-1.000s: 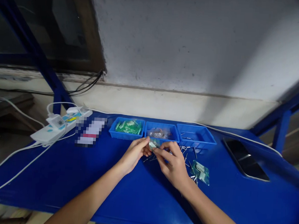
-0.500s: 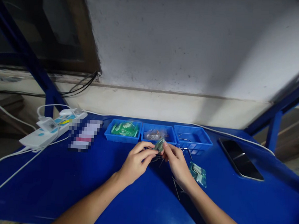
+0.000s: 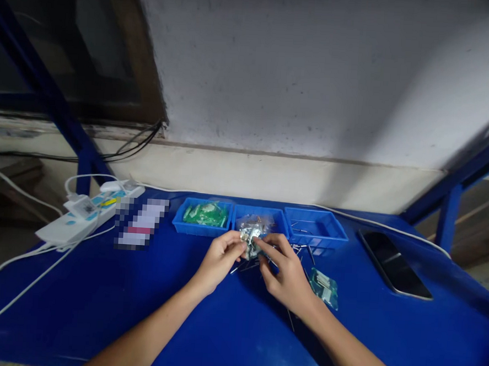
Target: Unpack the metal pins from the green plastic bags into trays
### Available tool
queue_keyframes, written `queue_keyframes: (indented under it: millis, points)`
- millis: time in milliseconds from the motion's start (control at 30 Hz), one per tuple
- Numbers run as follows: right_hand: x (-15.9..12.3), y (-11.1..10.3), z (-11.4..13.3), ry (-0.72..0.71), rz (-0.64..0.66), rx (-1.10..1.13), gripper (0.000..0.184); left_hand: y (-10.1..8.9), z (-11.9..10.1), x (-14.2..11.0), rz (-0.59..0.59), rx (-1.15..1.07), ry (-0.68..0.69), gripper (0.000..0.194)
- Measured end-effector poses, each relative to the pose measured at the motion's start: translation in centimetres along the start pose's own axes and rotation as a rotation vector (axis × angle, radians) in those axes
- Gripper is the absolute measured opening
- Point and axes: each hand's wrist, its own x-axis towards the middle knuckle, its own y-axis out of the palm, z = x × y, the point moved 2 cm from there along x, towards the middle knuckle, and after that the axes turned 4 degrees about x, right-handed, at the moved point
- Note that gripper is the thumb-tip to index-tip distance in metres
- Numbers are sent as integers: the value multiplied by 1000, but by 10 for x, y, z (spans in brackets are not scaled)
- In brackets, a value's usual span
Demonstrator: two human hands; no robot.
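At the left, green packets (image 3: pixel 207 213) are held in a blue tray (image 3: pixel 200 230). Farther right, just near of the middle tray (image 3: pixel 280 224), a small packet (image 3: pixel 249 239) is pinched at its left edge by the left hand (image 3: pixel 217 263); its film looks shiny and creased, its contents obscured by glare. Its right side is touched by the right hand (image 3: pixel 286 276), though whether it is gripped there cannot be told. The step in hand is judged to be two-handed handling of the packet; a light, steady pinch on slick film seems called for. At the right, loose metal rods (image 3: pixel 311 255) and a flat packet (image 3: pixel 324 287) are seen.
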Motion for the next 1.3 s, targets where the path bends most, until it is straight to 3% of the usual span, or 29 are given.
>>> queue_keyframes:
  millis: [67, 133, 233, 300, 400, 500, 567, 700, 767, 867, 1000, 1167, 1300]
  points:
    - [1, -2, 1, 86, -25, 43, 34, -2, -1, 0, -68, 87, 67, 18]
    - [3, -4, 0, 227, -49, 98, 22, -3, -6, -2, -123, 266, 238, 12]
    - [3, -4, -6, 487, -66, 288, 39, 0, -12, -8, -123, 543, 551, 15]
    - [4, -2, -8, 580, -74, 439, 43, 3, -12, -12, -109, 647, 646, 21]
    - [4, -1, -6, 528, -117, 499, 36, 5, -7, -14, -132, 713, 612, 22]
    - [3, -2, 0, 336, -188, 305, 24, 3, -5, -12, -175, 661, 520, 15]
    - [1, -3, 3, 190, -206, 174, 19, 0, -5, -9, -144, 529, 411, 16]
    - [-5, 1, 6, -54, -163, 99, 28, -2, -2, -4, -47, 141, 109, 40]
    - [-7, 4, 6, -103, -152, 71, 34, -1, 1, -3, -24, 15, 20, 36]
    - [-8, 4, 7, -38, -197, 40, 33, 1, 3, -4, -28, -76, -12, 25]
    - [-2, -1, 5, 226, -200, 115, 19, 0, 2, -5, -78, -59, 58, 16]
    - [6, -3, -4, 607, -84, 463, 44, -1, -1, -7, -89, 184, 254, 7]
    - [7, 2, -11, 663, -102, 622, 39, -1, -3, -9, -105, 399, 375, 15]
